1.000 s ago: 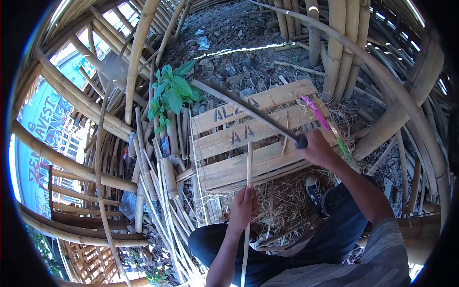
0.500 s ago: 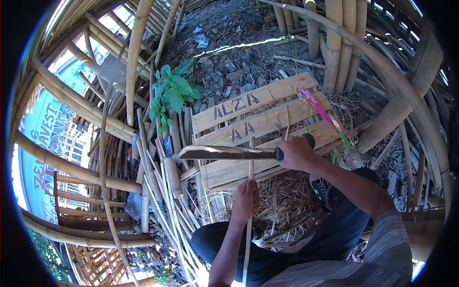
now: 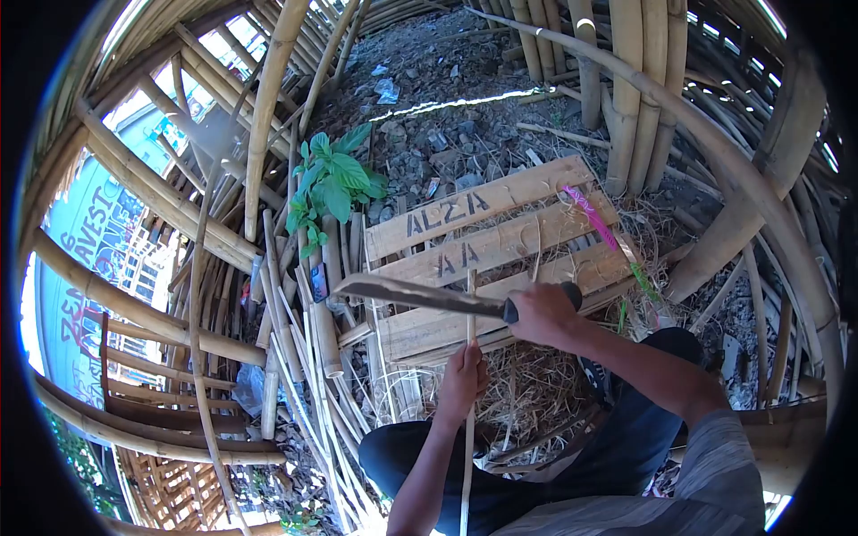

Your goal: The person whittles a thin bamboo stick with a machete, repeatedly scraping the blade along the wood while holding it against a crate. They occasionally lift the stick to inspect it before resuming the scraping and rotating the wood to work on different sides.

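Left hand (image 3: pixel 462 380) is gripping a thin bamboo strip (image 3: pixel 469 308) standing upright on the wooden pallet (image 3: pixel 545 234). Right hand (image 3: pixel 542 314) is clenching a machete (image 3: pixel 416 294), blade lying crosswise, apparently touching the strip just above the left hand.

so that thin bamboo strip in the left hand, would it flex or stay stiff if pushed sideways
The thin pale bamboo strip is long and very narrow, so it would probably bend springily rather than stay rigid. It looks light, since the left hand steadies it upright alone. With the long dark machete blade across it, it could split lengthwise.
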The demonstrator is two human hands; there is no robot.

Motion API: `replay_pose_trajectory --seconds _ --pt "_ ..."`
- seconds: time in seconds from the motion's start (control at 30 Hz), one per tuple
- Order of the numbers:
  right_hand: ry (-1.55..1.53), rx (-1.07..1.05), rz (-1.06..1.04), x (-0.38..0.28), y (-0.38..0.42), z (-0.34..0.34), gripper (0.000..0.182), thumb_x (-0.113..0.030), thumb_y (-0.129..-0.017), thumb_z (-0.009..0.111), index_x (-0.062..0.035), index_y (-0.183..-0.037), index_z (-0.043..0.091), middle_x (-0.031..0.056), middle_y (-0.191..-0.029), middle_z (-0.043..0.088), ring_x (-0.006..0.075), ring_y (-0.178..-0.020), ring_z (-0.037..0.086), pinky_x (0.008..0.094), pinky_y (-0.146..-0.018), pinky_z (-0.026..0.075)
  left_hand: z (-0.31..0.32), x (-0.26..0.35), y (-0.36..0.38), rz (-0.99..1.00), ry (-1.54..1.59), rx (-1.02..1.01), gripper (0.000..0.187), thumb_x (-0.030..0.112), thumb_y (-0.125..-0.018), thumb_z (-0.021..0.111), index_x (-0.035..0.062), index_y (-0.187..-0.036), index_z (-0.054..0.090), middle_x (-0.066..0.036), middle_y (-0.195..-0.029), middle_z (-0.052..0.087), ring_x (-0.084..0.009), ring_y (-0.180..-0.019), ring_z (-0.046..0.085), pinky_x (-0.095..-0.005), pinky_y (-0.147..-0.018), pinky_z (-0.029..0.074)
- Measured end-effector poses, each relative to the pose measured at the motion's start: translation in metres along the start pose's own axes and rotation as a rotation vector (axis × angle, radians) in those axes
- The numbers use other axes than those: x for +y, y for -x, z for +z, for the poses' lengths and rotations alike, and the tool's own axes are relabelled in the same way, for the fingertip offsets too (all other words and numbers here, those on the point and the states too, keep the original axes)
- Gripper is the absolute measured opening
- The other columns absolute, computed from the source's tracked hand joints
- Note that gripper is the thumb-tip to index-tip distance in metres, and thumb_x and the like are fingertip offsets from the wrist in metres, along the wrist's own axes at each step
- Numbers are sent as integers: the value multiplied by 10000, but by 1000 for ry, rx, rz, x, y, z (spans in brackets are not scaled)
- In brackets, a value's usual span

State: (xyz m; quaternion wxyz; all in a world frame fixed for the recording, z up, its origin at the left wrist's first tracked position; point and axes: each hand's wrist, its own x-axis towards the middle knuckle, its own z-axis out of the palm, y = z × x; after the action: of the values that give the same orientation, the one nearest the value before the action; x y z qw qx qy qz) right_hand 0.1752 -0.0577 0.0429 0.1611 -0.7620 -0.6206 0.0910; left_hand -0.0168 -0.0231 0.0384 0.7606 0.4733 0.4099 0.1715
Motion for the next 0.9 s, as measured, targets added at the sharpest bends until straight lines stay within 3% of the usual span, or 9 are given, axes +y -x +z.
replay_pose_trajectory --seconds 0.1,0.2,0.3,0.37,0.5,0.57,0.7,0.8,0.9 --pt "-20 -115 -39 13 -8 -3 218 -234 -660 647 -57 -788 643 144 -728 653 310 -726 658 422 -681 525 7 -12 10 51 -78 64 315 325 -990 355 142 -735 375 63 -514 268 -40 -377 224 -224 -342 153" --pt "-47 -162 68 22 -18 -9 255 -237 -641 658 -55 -819 659 162 -741 654 313 -761 660 413 -708 531 -2 -7 -14 -53 39 11 333 354 -985 360 145 -726 367 64 -510 263 -43 -378 228 -222 -342 149" --pt "-19 -93 69 5 -2 9 203 -242 -649 668 -77 -766 671 136 -715 657 276 -746 664 392 -699 532 -2 -9 -19 -144 173 -53 341 368 -982 363 153 -718 356 65 -508 247 -43 -376 220 -220 -338 142" --pt "-5 -124 -37 12 -6 7 194 -243 -655 666 -71 -744 672 140 -721 657 281 -741 662 394 -685 529 6 -13 -11 -54 27 80 334 367 -984 359 157 -725 360 66 -511 234 -43 -379 207 -219 -338 132" --pt "-39 -60 75 22 -17 -5 235 -248 -653 661 -46 -772 665 166 -751 650 325 -735 654 416 -677 522 5 -4 -17 -124 125 -57 335 337 -988 344 151 -710 358 67 -504 237 -46 -374 223 -225 -330 162" --pt "-24 -19 114 12 -4 -2 214 -253 -643 672 -74 -760 668 125 -685 638 280 -728 659 403 -674 522 7 -5 -12 -128 147 -66 327 331 -988 347 145 -720 363 64 -509 245 -49 -378 225 -225 -333 167" --pt "-61 -31 -25 32 -15 -3 228 -240 -649 663 -69 -800 662 164 -739 632 319 -755 655 422 -687 524 16 -8 1 -11 -82 133 318 315 -991 337 139 -728 363 57 -515 246 -44 -386 226 -220 -337 166" --pt "-8 -48 49 18 -10 -5 226 -236 -644 659 -68 -795 648 157 -720 637 313 -741 655 424 -686 522 3 -1 -13 -162 183 -59 318 312 -989 329 143 -720 354 56 -514 249 -50 -377 216 -224 -331 165" --pt "-32 -70 39 10 -4 -4 229 -227 -654 651 -44 -792 646 159 -730 648 312 -724 656 417 -677 523 2 -4 -9 -62 70 -2 317 319 -989 327 147 -723 345 55 -512 249 -53 -374 218 -232 -325 158"
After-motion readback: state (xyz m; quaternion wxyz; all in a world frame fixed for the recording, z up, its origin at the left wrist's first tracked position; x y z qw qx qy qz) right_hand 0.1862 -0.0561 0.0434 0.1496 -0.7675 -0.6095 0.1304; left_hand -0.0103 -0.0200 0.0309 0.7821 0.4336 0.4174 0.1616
